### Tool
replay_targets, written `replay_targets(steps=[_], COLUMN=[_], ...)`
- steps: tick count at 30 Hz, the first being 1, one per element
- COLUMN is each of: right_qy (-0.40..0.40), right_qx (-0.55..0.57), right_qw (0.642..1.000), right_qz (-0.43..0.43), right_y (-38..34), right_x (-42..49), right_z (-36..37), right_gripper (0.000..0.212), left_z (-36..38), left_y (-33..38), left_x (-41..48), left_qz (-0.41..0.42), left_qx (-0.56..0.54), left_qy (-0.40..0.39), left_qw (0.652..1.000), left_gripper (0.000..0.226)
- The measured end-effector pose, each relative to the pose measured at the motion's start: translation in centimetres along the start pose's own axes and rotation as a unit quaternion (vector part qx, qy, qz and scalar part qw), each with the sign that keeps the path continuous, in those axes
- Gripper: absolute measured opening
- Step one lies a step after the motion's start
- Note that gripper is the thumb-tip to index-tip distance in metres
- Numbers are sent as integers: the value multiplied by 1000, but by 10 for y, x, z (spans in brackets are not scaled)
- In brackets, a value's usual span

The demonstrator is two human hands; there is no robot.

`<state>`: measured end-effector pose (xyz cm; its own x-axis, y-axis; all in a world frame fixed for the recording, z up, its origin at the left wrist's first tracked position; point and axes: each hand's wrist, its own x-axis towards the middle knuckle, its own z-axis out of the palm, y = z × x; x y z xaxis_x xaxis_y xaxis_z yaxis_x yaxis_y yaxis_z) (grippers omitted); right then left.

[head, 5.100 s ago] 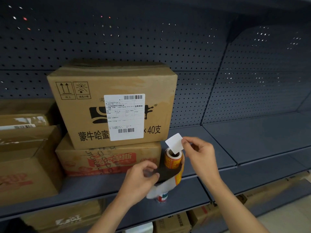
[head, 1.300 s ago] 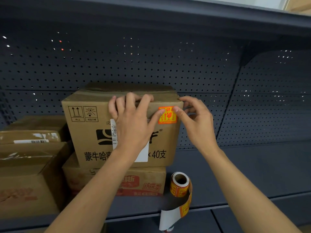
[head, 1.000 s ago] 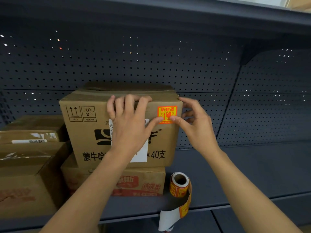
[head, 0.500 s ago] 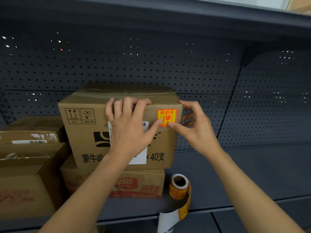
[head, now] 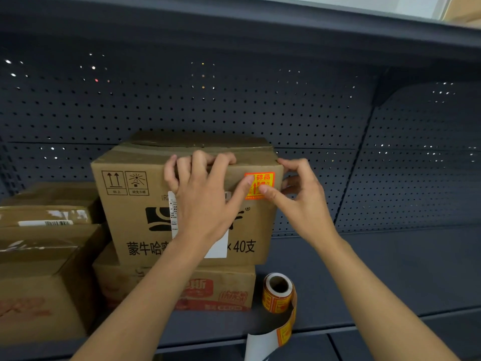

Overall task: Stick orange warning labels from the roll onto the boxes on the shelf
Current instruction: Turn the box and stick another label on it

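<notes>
Pressing an orange warning label (head: pixel 264 177) flat is judged to be the step in hand. The label sits on the front face of the upper box (head: pixel 125 217), near its top right corner; fingertips hide part of it.

Left hand (head: pixel 205 194): four fingers are hooked over the box's top front edge, and the thumb is stretched onto the label's left side.

Right hand (head: pixel 304 196): the index finger lies straight on the label's lower middle and the thumb rests at the box's top right corner. The other fingers are loosely curled beside the box's right face. This hand grips nothing.

The upper box stands on a lower box (head: pixel 221 290) on the shelf (head: pixel 364 269). The label roll (head: pixel 277 295) stands on end just right of the lower box, and its backing strip (head: pixel 260 342) hangs over the shelf's front lip.

Handling, as judgement:
- **Label:** it is thin, limp, near weightless and tacky-backed, so it is liable to crease or trap air. Rubbing from the centre outward suits it.
- **Box face:** the cardboard is stiff enough to press against, though hard pressure could dent it.
- **Roll:** it is light and apt to topple, so one hand should steady it while the other lifts the next label by a free corner.
</notes>
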<state>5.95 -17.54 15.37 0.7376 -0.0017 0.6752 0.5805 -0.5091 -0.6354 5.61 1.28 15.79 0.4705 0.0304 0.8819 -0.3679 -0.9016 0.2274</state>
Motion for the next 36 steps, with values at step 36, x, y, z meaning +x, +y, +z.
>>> replay_targets(steps=[36], right_qy=[4], right_qx=[13], right_qw=[996], right_qz=[83], right_y=[-12], right_x=[-30], right_z=[10], right_gripper=[71], left_z=[-35], left_y=[-26], left_x=[-4], left_qz=[55], left_qx=[-45], left_qy=[-80], left_qw=[994], left_gripper=[42])
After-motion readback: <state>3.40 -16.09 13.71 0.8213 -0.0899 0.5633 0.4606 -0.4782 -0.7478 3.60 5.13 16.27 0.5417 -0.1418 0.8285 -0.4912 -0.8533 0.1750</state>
